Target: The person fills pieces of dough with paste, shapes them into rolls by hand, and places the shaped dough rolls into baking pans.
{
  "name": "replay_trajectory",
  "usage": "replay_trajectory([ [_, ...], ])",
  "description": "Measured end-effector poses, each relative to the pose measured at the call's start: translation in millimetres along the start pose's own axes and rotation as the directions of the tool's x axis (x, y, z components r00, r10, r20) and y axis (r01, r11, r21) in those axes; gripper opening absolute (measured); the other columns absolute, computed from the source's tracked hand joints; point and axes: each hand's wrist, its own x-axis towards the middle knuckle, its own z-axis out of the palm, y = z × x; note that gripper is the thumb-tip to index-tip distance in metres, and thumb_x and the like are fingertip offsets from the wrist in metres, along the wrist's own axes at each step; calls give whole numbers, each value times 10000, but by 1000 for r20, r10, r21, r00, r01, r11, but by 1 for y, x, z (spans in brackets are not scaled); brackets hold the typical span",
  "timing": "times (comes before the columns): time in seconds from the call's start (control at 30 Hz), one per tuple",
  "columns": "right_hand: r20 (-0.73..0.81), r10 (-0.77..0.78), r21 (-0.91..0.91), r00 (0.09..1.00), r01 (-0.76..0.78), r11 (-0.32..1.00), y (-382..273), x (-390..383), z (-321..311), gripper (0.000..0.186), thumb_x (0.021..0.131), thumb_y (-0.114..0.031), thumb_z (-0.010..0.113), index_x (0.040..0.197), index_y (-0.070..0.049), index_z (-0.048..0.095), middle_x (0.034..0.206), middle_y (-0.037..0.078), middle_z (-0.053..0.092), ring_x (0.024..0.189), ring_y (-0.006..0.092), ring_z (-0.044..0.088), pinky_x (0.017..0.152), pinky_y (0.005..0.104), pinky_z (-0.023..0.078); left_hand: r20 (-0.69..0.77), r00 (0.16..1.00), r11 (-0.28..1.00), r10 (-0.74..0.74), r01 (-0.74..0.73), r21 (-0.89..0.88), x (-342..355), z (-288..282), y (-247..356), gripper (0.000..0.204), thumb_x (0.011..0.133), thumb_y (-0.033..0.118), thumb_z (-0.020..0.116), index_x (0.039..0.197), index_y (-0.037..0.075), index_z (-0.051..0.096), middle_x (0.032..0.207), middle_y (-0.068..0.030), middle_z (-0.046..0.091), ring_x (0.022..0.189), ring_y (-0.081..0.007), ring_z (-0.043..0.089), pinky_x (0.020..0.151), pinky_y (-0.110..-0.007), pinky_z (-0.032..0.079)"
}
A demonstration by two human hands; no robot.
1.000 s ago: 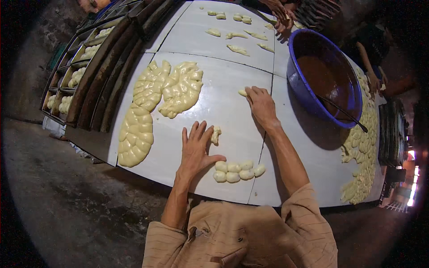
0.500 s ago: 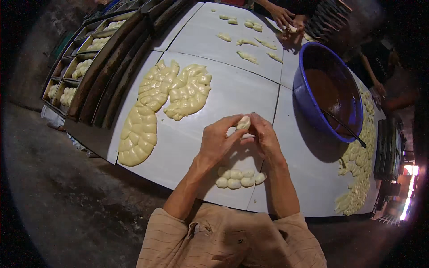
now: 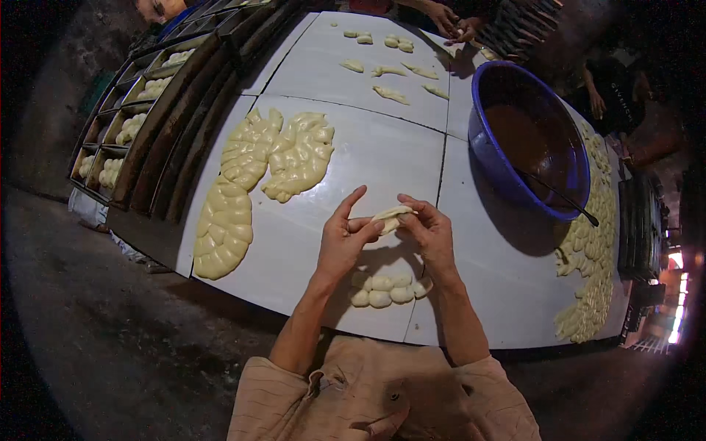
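A small pale piece of dough (image 3: 391, 219) is stretched between my two hands above the white table. My left hand (image 3: 347, 229) pinches its left end between thumb and finger, with the index finger raised. My right hand (image 3: 428, 229) grips the other end with thumb and fingertips. Below them, nearer to me, two short rows of rounded dough balls (image 3: 390, 290) lie touching each other on the table. Farther left spread large glossy slabs of dough (image 3: 300, 158), marked into lobes, with another slab (image 3: 223, 229) nearer the table's left edge.
A blue basin (image 3: 479, 110) of brown liquid with a dark-handled tool stands at the right. Many dough pieces (image 3: 592, 272) cover the right edge. Dark metal trays (image 3: 121, 140) holding dough are stacked at the left. Across the table, another person's hands (image 3: 456, 26) work near loose dough strips (image 3: 390, 71).
The dough between my hands has gone from a compact lump to a longer, stretched strip. My hands have moved slightly apart. The whole view has shifted a little.
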Motion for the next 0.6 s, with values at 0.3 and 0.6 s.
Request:
replay_trajectory([
  [0.3,-57,-153,298,987,163,941,-22,-22,-21,252,892,-96,710,1106,-41,588,927,33,654,901,123,628,872,265,493,-50,852,838,521,-501,216,17,64,0,809,965,448,602,1540,26,221,1517,-210,403,1279,-319,536,930,-340,505],
  [0.6,50,-162,710,986,78,700,-59,-37,-63,168,953,-121,640,1092,-47,584,941,11,628,775,68,624,661,199,530,-99,864,793,494,-494,-356,26,173,-40,882,809,354,813,1447,-81,385,1385,-196,545,1156,-227,604,1021,-329,455],
])
